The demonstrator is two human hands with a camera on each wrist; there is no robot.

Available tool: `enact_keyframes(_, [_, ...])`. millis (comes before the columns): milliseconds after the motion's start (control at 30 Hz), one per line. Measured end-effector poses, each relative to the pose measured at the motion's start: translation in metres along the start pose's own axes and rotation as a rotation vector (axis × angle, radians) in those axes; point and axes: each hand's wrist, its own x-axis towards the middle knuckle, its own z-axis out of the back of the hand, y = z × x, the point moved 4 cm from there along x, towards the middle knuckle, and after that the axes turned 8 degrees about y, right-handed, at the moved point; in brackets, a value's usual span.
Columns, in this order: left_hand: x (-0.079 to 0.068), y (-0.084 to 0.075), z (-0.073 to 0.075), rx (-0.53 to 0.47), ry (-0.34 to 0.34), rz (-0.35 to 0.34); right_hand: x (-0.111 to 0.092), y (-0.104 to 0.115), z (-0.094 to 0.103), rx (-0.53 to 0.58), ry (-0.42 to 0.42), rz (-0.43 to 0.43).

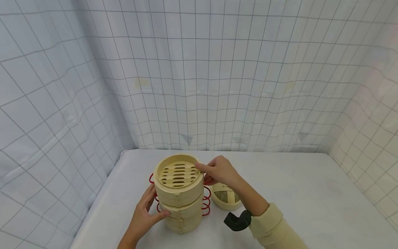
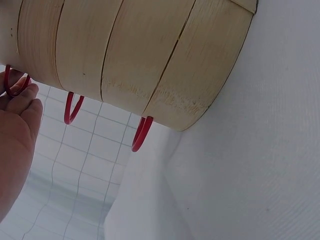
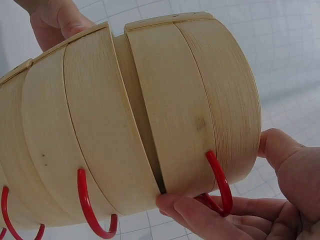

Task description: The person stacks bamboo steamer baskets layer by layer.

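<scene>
A stack of round bamboo steamer baskets stands before me in the head view. The top basket point(image 1: 175, 199), with a slatted base inside, sits slightly askew, and a gap shows below it on one side in the right wrist view. My right hand point(image 1: 221, 171) pinches its right wall, thumb over the rim and fingers near a red loop handle point(image 3: 220, 185). My left hand point(image 1: 143, 216) grips the stack's left side, thumb across the front of the middle basket point(image 1: 190, 210). Its fingers reach round beside the red loops. Below is the bottom basket point(image 1: 188, 224).
A round bamboo lid point(image 1: 228, 204) with a woven centre lies right of the stack, partly behind my right forearm. The white table point(image 1: 295, 193) extends to the right. Grid-patterned white sheets point(image 1: 233, 86) hang around the back and sides.
</scene>
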Motion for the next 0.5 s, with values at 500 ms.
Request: enact_keyframes(500, [-0.0005,-0.0008,-0.0011,-0.017,0.001,0.01,-0.0018,0.0066,0.001,-0.046,0.015,0.01])
